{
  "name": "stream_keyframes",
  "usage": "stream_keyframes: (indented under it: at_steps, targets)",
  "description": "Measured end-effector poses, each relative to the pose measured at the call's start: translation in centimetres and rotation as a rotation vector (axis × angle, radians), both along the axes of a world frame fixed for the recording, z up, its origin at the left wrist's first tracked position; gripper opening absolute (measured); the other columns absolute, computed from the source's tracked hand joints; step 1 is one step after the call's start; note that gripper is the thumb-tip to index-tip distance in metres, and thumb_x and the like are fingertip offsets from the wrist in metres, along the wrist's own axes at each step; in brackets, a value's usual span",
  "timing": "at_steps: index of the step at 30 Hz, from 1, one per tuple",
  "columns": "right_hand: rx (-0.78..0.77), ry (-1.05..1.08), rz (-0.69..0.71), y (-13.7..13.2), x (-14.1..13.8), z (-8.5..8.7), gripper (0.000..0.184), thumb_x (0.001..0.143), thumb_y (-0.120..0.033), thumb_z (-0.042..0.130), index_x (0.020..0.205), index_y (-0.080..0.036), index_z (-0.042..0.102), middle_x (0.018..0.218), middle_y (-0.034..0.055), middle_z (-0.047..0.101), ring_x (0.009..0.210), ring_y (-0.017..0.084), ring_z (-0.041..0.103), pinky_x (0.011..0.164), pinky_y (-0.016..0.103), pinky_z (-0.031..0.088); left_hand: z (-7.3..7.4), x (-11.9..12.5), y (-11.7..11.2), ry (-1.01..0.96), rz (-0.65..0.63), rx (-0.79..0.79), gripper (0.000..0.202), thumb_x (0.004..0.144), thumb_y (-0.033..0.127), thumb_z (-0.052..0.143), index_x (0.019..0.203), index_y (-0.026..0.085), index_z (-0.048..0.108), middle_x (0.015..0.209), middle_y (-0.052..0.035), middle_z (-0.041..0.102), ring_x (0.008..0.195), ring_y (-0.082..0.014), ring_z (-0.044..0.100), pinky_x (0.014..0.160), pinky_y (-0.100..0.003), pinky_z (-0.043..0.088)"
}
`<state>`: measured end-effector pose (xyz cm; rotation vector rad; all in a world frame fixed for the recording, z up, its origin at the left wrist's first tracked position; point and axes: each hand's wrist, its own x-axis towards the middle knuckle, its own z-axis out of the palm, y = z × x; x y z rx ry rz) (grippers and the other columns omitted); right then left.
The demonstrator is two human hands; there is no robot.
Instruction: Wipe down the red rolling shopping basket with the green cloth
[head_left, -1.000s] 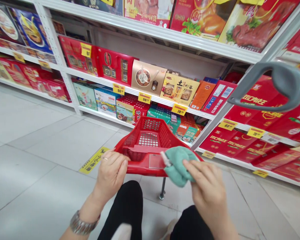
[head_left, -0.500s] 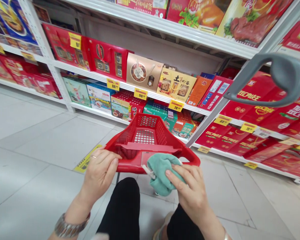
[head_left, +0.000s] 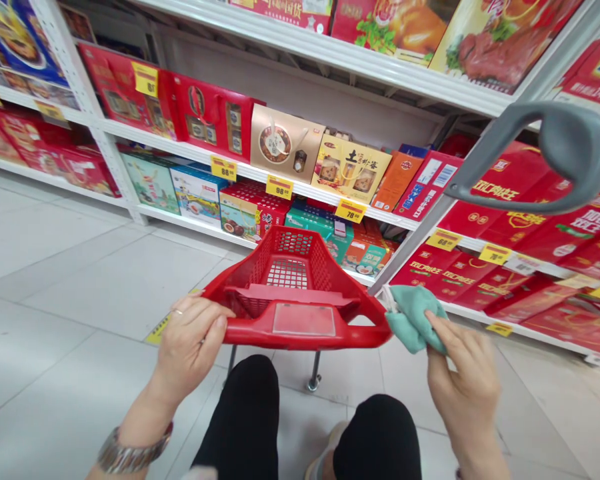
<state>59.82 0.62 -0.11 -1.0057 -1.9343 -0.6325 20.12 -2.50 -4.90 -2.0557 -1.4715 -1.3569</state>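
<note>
A red shopping cart (head_left: 280, 335) stands in front of my knees, its perforated basket pointing toward the shelves. My left hand (head_left: 190, 340) is closed around the left end of the cart's handle. In my right hand (head_left: 463, 373) is a bunched green cloth (head_left: 415, 317) with a white tag or edge at its left side. The cloth is beside the right end of the handle; whether it touches the handle I cannot tell. A pale rectangular panel (head_left: 303, 320) sits in the middle of the handle.
White shelves (head_left: 330, 193) with boxed goods run across the back. Yellow price tags (head_left: 350, 211) hang on their edges. A grey loop-shaped handle (head_left: 575, 153) juts in at upper right. Pale floor tiles (head_left: 55, 360) lie around the cart, with a yellow floor strip (head_left: 157, 329) near my left hand.
My right hand has moved right with the cloth, from the middle of the handle to its right end, uncovering the panel. My left hand still grips the handle.
</note>
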Motion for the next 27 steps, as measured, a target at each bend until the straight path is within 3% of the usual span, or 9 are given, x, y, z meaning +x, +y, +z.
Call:
stream_keyframes:
  at_steps: [6,9,11,15,18,21,24,25,27]
  targets:
    - [-0.157,0.012,0.341,-1.5,-10.5,0.1,0.053,0.094,-0.004,0.054,0.139,-0.031,0.063,0.114,0.0053,0.074,0.099,0.022,0.061,0.086,0.04,0.044,0.5,-1.9,0.7,-0.026,0.022,-0.081,0.029,0.097,0.026,0.045,0.076,0.026,0.065,0.073,0.0005,0.072,0.071,-0.0206,0.066,0.087,-0.041,0.049]
    - [-0.209,-0.031,0.363,-1.3,-13.8,-0.7,0.051,0.092,-0.003,0.054,0.134,-0.028,0.066,0.115,0.0054,0.074,0.098,0.022,0.059,0.084,0.041,0.041,0.7,-3.4,1.2,-0.038,0.049,-0.141,0.032,0.096,0.03,0.043,0.074,0.028,0.065,0.071,-0.0001,0.073,0.071,-0.0223,0.066,0.09,-0.044,0.051]
    - [-0.238,-0.026,0.352,-1.0,-14.5,-1.2,0.049,0.092,-0.001,0.053,0.132,-0.027,0.067,0.113,0.0055,0.074,0.096,0.021,0.058,0.083,0.04,0.039,0.7,-4.6,1.4,-0.037,0.05,-0.175,0.033,0.096,0.031,0.042,0.072,0.028,0.066,0.07,-0.0006,0.074,0.072,-0.023,0.067,0.093,-0.045,0.052]
    - [-0.255,0.023,0.345,-0.8,-12.6,-1.9,0.045,0.095,-0.001,0.05,0.13,-0.026,0.067,0.113,0.005,0.074,0.097,0.021,0.057,0.083,0.039,0.038,0.4,-6.9,1.7,-0.037,0.079,-0.218,0.034,0.095,0.032,0.042,0.072,0.027,0.066,0.073,-0.0011,0.075,0.075,-0.0238,0.068,0.099,-0.047,0.051]
    - [-0.259,0.05,0.285,-0.7,-9.4,-2.3,0.044,0.098,-0.003,0.048,0.131,-0.026,0.066,0.112,0.0049,0.074,0.097,0.021,0.058,0.081,0.038,0.038,0.4,-7.2,1.5,-0.012,0.229,-0.205,0.03,0.093,0.031,0.042,0.074,0.027,0.065,0.078,-0.0025,0.076,0.08,-0.0265,0.07,0.108,-0.056,0.047]
    - [-0.239,0.037,0.16,-0.1,-6.0,-2.7,0.043,0.098,-0.003,0.047,0.13,-0.025,0.066,0.108,0.0053,0.074,0.092,0.022,0.057,0.077,0.037,0.036,1.2,-5.1,1.0,0.001,0.406,-0.091,0.024,0.091,0.027,0.045,0.094,0.025,0.069,0.092,-0.0062,0.078,0.086,-0.0283,0.07,0.112,-0.062,0.042]
    - [-0.174,0.039,0.035,0.5,-3.7,-2.8,0.042,0.096,-0.003,0.048,0.125,-0.025,0.069,0.101,0.0054,0.075,0.088,0.023,0.056,0.074,0.037,0.036,2.2,-1.2,1.1,-0.036,0.268,-0.039,0.024,0.097,0.03,0.048,0.11,0.024,0.067,0.106,-0.0071,0.079,0.099,-0.0251,0.071,0.113,-0.05,0.045]
    - [-0.162,0.052,0.028,0.6,-3.5,-2.7,0.042,0.096,-0.003,0.049,0.125,-0.025,0.069,0.101,0.0056,0.075,0.088,0.023,0.057,0.074,0.037,0.037,2.5,0.0,1.3,-0.028,0.202,-0.044,0.027,0.098,0.034,0.047,0.113,0.022,0.067,0.11,-0.0092,0.078,0.105,-0.026,0.071,0.113,-0.049,0.045]
    - [-0.165,0.091,0.084,0.5,-3.9,-2.3,0.044,0.096,-0.003,0.05,0.128,-0.026,0.068,0.104,0.006,0.074,0.091,0.023,0.058,0.076,0.037,0.039,2.7,2.0,2.1,0.009,0.213,-0.074,0.039,0.1,0.041,0.044,0.12,0.017,0.068,0.119,-0.0148,0.077,0.113,-0.0307,0.07,0.109,-0.052,0.046]
